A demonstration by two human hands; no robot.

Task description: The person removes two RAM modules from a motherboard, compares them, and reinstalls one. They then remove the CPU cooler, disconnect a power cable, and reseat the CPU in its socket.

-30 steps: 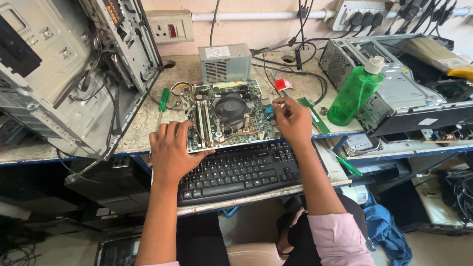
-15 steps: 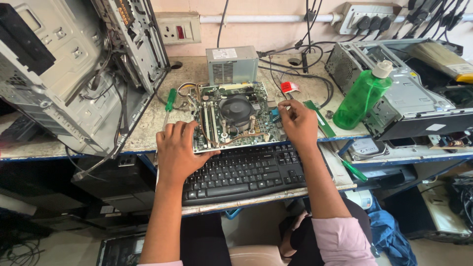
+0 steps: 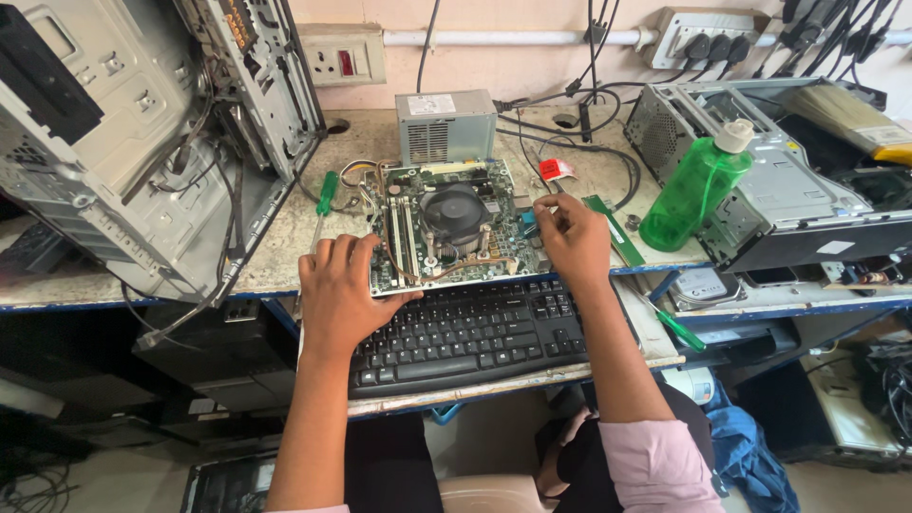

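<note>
A green motherboard (image 3: 408,237) with a black round cooler fan (image 3: 454,214) lies flat on the workbench, partly over a black keyboard (image 3: 475,332). My left hand (image 3: 337,290) grips the board's near left corner, thumb on its front edge. My right hand (image 3: 573,237) rests on the board's right edge, fingertips touching a small blue part there. A grey power supply box (image 3: 445,125) stands just behind the board.
An open grey computer case (image 3: 142,133) stands at left with loose cables. A green-handled screwdriver (image 3: 325,195) lies left of the board. A green water bottle (image 3: 696,185), a memory stick (image 3: 613,230) and another open case (image 3: 760,180) are at right. Wall sockets and cables run behind.
Both hands stay on the board's edges; my left hand has shifted slightly toward the board's corner. The view has drifted a little, and the board looks unmoved.
</note>
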